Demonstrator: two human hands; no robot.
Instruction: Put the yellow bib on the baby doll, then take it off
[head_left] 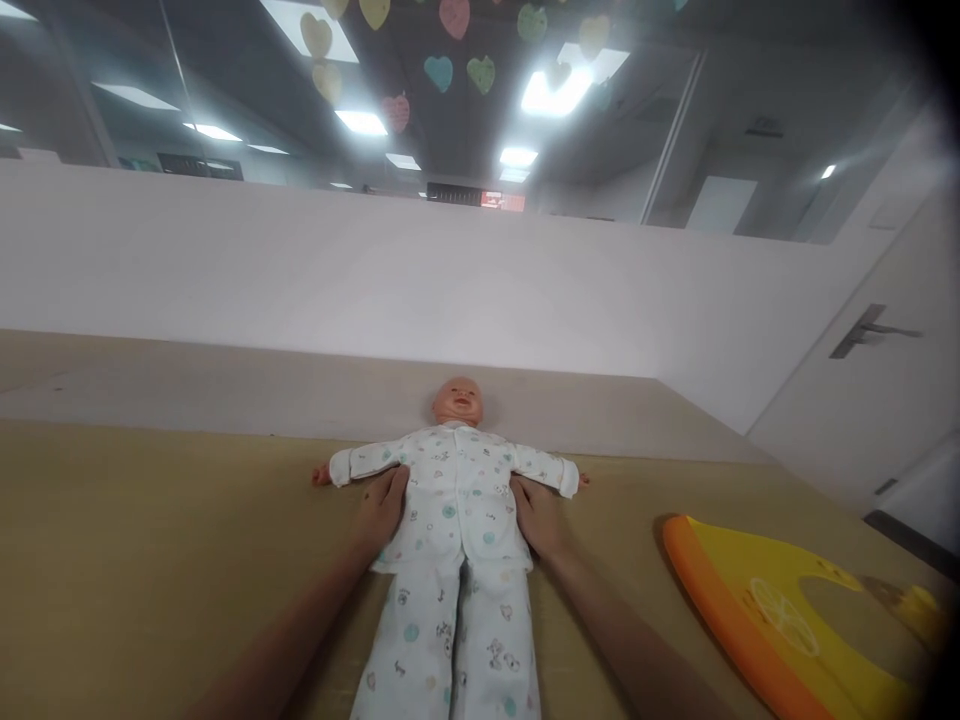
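A baby doll (457,490) in white printed pyjamas lies on its back on the tan table (150,540), arms spread, head away from me. My left hand (382,510) rests flat against the doll's left side under its arm, fingers stretched out. My right hand (536,515) lies the same way along the doll's right side. Both hands touch the pyjama top at the torso. Neither hand wraps around anything.
A yellow and orange bib (787,610) lies on the table at the right. A white partition wall (375,270) rises behind the table, with glass above it. A white door (870,390) with a handle stands at the right.
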